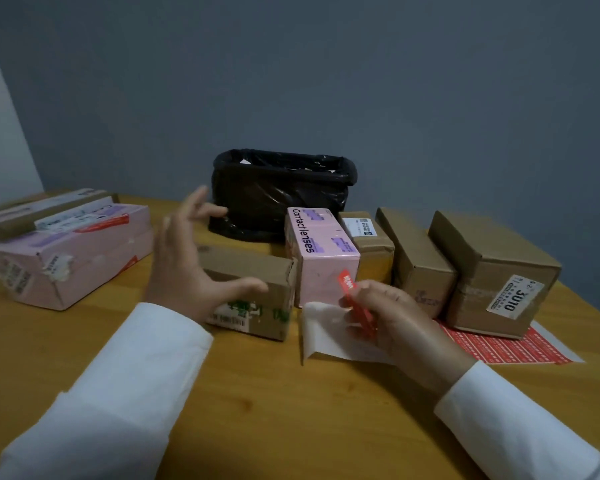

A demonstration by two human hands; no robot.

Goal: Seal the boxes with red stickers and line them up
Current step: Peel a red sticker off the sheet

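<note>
My right hand pinches a red sticker and a white backing sheet low over the table. My left hand hovers open with fingers spread, just left of a brown cardboard box lying in front of me. To its right stand in a row a pink "Contact lenses" box, a small brown box with a white label, a brown box and a larger brown box marked 30110. That last box sits on a sheet of red stickers.
A black bin lined with a black bag stands behind the row against the grey wall. At the left lies a stack of pink and brown boxes, one bearing a red sticker. The wooden table runs toward me.
</note>
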